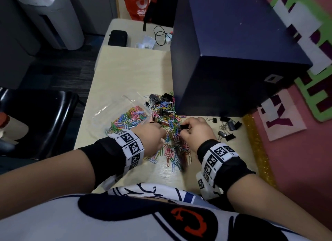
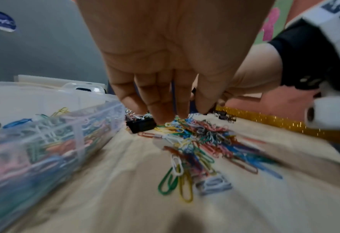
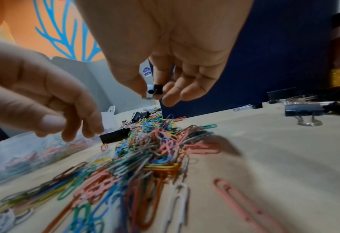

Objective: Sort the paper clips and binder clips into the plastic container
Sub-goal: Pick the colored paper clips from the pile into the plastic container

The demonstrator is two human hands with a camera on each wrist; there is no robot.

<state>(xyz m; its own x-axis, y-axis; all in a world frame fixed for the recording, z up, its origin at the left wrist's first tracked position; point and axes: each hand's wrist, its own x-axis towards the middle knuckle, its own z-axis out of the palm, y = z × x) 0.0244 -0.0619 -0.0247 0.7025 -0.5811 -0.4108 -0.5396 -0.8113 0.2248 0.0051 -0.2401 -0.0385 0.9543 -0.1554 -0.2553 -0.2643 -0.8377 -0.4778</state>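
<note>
- Where the pale wood-grain table [image 1: 125, 75] lies nearest the body, a heap of thin, plastic-coated wire paper clips [image 1: 172, 142] in pink, blue, green, yellow, white and orange is spread loosely; they are too tangled to be counted.
- Over that heap the left hand [image 1: 152, 134] is lowered with its fingers together and pointing down, fingertips [image 2: 163, 118] touching a boxy black binder clip [image 2: 141, 126] at the heap's left edge; whether it is actually gripped cannot be told.
- Right of centre above the heap, the right hand [image 1: 195, 131] is seen pinching a small black binder clip [image 3: 157, 89] between thumb and fingers, its wire handles partly hidden.
- Just left of the heap a clear, ribbed plastic container [image 2: 51, 141] is set, already holding many coloured paper clips; its walls are blurred and its far rim hard to trace.
- Right of the heap, about seven glossy black binder clips with silver wire handles [image 1: 228, 127] lie scattered.
- Beyond the heap more black binder clips [image 1: 159, 99] are mixed in, their number unclear.
- Behind the heap a large matt navy box [image 1: 233, 52] stands, cut off at the top.
</note>
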